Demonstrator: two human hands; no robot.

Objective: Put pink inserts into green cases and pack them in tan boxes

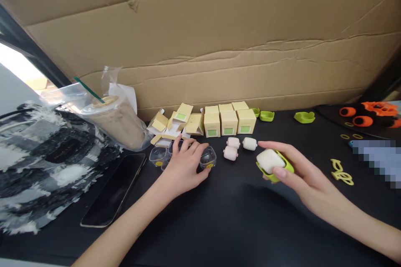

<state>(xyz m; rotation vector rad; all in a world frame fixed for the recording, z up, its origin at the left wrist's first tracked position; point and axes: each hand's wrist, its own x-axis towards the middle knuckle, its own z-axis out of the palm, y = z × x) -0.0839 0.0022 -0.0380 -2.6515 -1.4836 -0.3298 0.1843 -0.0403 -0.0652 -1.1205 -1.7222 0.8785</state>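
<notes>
My right hand [299, 164] grips a lime-green plastic holder [286, 162], raised above the table, with a white rounded block [269, 159] seated in it. My left hand [186, 164] reaches down to a group of small clear plastic containers. Its thumb and index finger close around the rightmost clear container [210, 155], which bears a yellow sticker. Another clear container [158, 156] stands left of the fingers, and others are partly hidden under them. Between my hands lie two pink rollers [231, 153] and a white roller [249, 144].
Small yellow boxes [229, 123] stand upright at the back, beside opened boxes [178, 123]. Green plastic pieces [304, 117] lie farther right, with yellow cut-out pieces [341, 173] nearer. A phone [114, 190], a bagged drink cup [117, 121] and a frayed checked bag [59, 171] occupy the left.
</notes>
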